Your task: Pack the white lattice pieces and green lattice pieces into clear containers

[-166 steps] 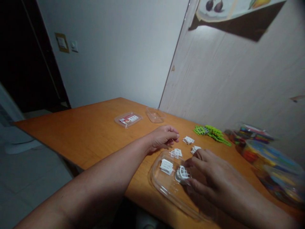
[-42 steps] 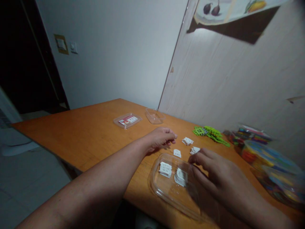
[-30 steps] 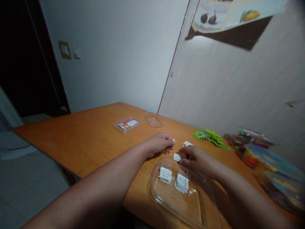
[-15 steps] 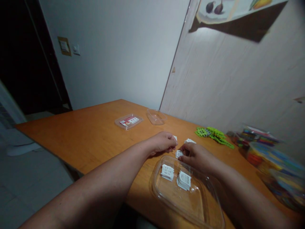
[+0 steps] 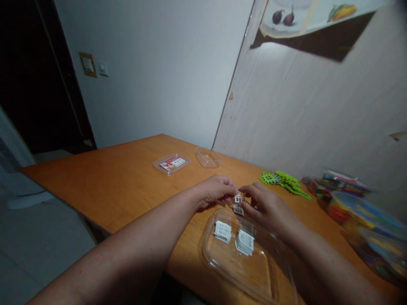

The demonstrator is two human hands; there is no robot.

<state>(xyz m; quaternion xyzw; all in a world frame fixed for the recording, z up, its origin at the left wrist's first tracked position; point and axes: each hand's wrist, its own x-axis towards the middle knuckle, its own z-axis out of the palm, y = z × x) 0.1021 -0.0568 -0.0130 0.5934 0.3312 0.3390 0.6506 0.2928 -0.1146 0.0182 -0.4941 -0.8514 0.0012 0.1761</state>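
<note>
My left hand (image 5: 219, 191) is closed in a pinch on the edge of a small flat white lattice piece (image 5: 239, 198), held just over the table. From the other side, my right hand (image 5: 263, 204) has its thumb and fingers curled round the same piece. Just below lies another white lattice piece (image 5: 238, 210), near my right thumb. A clear plastic lid or shallow tray (image 5: 208, 259) stands in front of me. In it are two piles of similar white pieces, a left pile (image 5: 223, 231) and a taller right pile (image 5: 244, 243).
Farther back on the wooden table (image 5: 127, 178) are a labelled clear lid (image 5: 172, 163) and a clear tub (image 5: 208, 159). Green lattice pieces (image 5: 286, 183) lie by the wall. Several plastic containers (image 5: 362, 216) with colourful contents crowd the right side.
My right hand has risen slightly and come closer to my left. A white piece now shows between the fingers of both hands. The piles in the clear tray look the same.
</note>
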